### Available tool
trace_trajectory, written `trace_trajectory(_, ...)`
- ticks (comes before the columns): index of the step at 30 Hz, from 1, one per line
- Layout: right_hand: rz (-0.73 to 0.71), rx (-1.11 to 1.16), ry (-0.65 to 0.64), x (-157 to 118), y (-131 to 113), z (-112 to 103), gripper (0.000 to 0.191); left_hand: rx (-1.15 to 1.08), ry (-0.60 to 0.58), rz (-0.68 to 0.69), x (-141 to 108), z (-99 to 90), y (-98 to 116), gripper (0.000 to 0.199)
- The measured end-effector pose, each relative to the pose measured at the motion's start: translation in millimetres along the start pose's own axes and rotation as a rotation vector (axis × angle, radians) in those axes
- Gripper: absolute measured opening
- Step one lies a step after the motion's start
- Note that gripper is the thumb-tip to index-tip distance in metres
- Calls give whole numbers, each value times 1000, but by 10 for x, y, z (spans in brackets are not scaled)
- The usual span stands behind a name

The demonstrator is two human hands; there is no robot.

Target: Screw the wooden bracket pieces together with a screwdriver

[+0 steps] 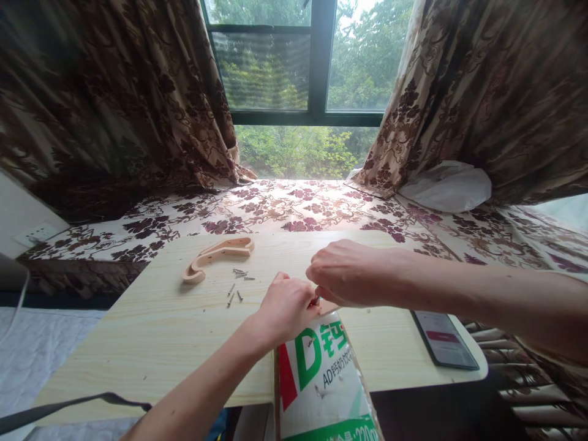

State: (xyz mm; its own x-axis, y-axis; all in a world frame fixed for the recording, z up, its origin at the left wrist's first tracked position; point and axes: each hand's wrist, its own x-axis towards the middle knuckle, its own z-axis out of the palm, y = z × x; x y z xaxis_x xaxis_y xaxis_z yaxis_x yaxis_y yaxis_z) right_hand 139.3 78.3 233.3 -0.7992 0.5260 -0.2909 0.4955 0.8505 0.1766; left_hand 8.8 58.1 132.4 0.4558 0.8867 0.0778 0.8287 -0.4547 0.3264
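Observation:
My left hand (290,306) is closed, its fingertips pinched together at the far end of a printed cardboard piece (321,380). Right beside it, my right hand (344,274) is curled into a fist from above, knuckles up. A small shiny bit shows between the fingers, too hidden to name. Under the right hand a sliver of a flat, tan piece (327,306) is visible on the cardboard. To the left of my hands lie several screws (239,296) and a curved, light wooden piece (215,252) with small holes.
A phone (444,340) with its screen lit lies on the right of the pale wooden table (184,343). Behind is a ledge with floral cloth (294,208) and a white plastic bag (448,187). A dark strap (78,404) crosses the lower left.

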Motion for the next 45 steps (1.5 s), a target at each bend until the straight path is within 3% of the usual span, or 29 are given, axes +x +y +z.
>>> trace_trajectory(8,-79,18,-56,-45,-37,-114,15,6,3,-8,-5,-10,0,23)
trace_trajectory(14,-112,82,-10,-41,16,-69,13,4,-4,-15,-13,-19,9,26)
trace_trajectory(19,-91,112,17,-45,68,5,13,19,-25,-16,-8,-22,13,29)
trace_trajectory(24,22,154,16,-36,128,45,13,47,-15,4,-14,-13,1,26)
trace_trajectory(28,-29,158,20,-95,155,-16,24,62,-15,19,-19,-6,-8,25)
trace_trajectory(33,-139,140,98,-96,168,-6,18,77,-6,19,-10,14,-16,26)
trace_trajectory(39,-65,159,156,-27,158,124,17,78,3,32,-17,10,-13,30)
trace_trajectory(42,-103,261,218,-40,153,96,22,75,13,30,-17,-11,-5,33)
trace_trajectory(45,-90,456,234,-161,239,56,48,78,13,44,-17,-18,-11,34)
